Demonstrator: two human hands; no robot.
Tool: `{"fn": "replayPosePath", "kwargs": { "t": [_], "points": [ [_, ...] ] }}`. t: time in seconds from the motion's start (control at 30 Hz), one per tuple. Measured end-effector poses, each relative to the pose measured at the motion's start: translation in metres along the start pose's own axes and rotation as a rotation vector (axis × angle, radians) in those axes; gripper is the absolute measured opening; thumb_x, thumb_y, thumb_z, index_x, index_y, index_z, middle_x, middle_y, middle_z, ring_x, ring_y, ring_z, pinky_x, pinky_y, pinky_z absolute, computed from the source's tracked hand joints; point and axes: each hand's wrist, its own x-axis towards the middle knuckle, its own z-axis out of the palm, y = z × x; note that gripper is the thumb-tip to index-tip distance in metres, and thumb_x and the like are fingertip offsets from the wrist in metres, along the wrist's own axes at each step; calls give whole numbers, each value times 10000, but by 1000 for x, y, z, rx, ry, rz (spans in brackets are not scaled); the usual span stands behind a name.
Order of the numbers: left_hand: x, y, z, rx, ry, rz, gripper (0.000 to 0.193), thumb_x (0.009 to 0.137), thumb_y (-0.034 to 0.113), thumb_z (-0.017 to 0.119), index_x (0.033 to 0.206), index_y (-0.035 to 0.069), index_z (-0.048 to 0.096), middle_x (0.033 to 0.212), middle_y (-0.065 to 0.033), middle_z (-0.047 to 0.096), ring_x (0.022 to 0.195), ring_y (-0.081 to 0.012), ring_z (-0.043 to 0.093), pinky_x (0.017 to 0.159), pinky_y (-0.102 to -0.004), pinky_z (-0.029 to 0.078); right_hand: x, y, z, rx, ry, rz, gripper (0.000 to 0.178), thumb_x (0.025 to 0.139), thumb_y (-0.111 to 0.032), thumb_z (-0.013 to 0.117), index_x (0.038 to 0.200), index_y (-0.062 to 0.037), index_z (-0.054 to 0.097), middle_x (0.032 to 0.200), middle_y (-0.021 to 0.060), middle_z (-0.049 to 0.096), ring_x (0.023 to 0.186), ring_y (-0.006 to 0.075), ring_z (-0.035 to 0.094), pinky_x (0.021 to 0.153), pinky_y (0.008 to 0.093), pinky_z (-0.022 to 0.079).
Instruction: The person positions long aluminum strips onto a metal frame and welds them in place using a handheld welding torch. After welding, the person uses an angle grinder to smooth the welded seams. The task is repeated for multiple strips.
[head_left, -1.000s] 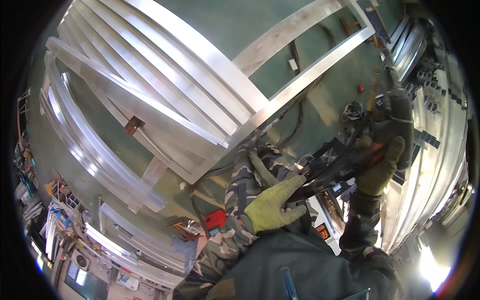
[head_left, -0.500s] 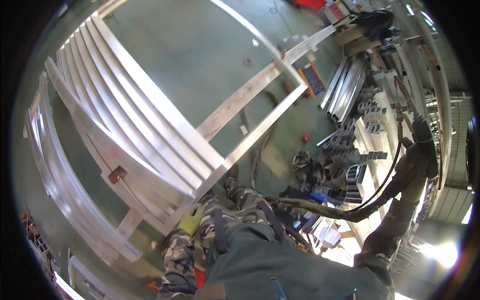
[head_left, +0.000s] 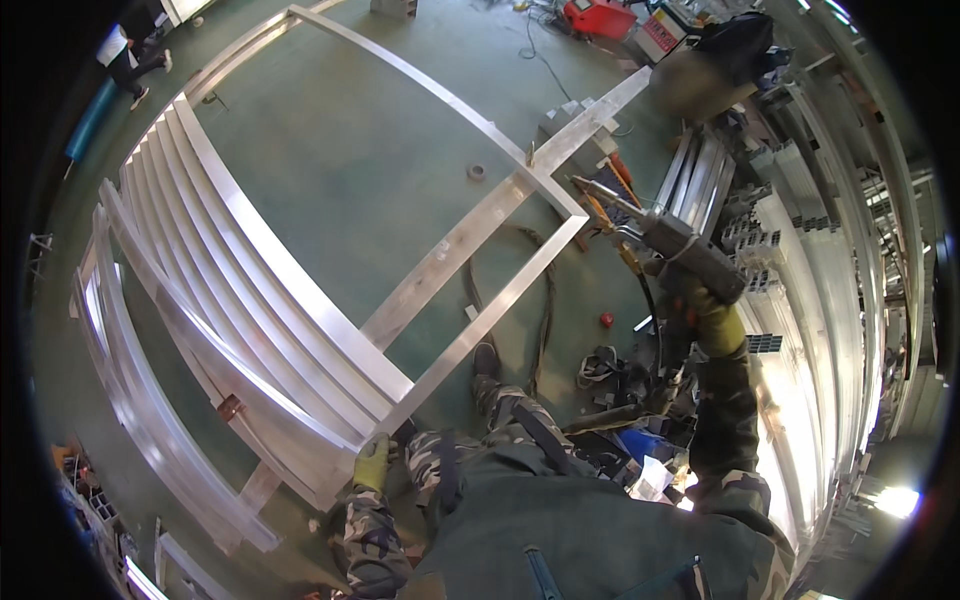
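Observation:
My right hand [head_left: 718, 322], in a yellow-green glove, grips a welding gun [head_left: 690, 245] with a long nozzle. The nozzle points toward the near right corner of a silvery metal frame [head_left: 500, 298], apart from it by a small gap. A cable hangs down from the gun. My left hand [head_left: 372, 465], gloved alike, is closed at the frame's near left end, beside the stacked slats; its fingertips are partly hidden. Long ridged metal slats [head_left: 250, 250] lie along the frame's left part. A flat crossbar [head_left: 450, 255] runs under the frame. A small brown block [head_left: 230, 407] sits on the metal at left.
More long metal profiles [head_left: 150, 400] lie at left. Stacks of profiles [head_left: 800, 280] fill the right side. Cables [head_left: 548, 320] trail over the green floor near my boot [head_left: 487, 362]. A red machine [head_left: 598, 18] stands far off; another person [head_left: 125, 65] is at the far left.
My right hand has swung the welding gun from the far right inward, close to the frame's corner. My left hand stays at the frame's near end. The view has shifted slightly.

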Motion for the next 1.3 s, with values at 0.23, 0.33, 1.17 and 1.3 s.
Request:
{"fn": "replayPosePath", "kwargs": {
  "t": [0.23,0.33,1.17,1.3],
  "points": [
    [-28,-2,49,-16,45,-96,415,1043,400,645,1314,88,672,1005,-31,750,780,-103,675,688,-257,525,45,46,-9,18,38,204,433,1012,-477,663,1195,-96,757,793,-37,657,636,36,480,570,221,361],
    [-26,-8,54,-29,38,-75,409,1047,383,645,1315,77,677,1005,-45,758,766,-106,676,691,-265,528,44,24,-10,81,5,174,418,1006,-484,671,1136,-95,758,795,-33,660,652,42,501,582,225,375],
    [32,8,157,-125,127,-79,391,1034,390,641,1240,64,709,972,-43,757,790,-137,695,705,-297,554,315,103,-80,-287,-514,-23,321,985,-392,688,859,-99,724,699,-31,632,628,102,568,557,310,436],
    [3,20,172,-195,198,-203,427,1030,368,650,1296,36,679,1025,-66,755,825,-157,698,717,-301,551,372,129,16,-242,-682,20,228,963,-277,675,1065,-86,743,869,-12,658,776,106,583,674,294,473]
  ]
}}
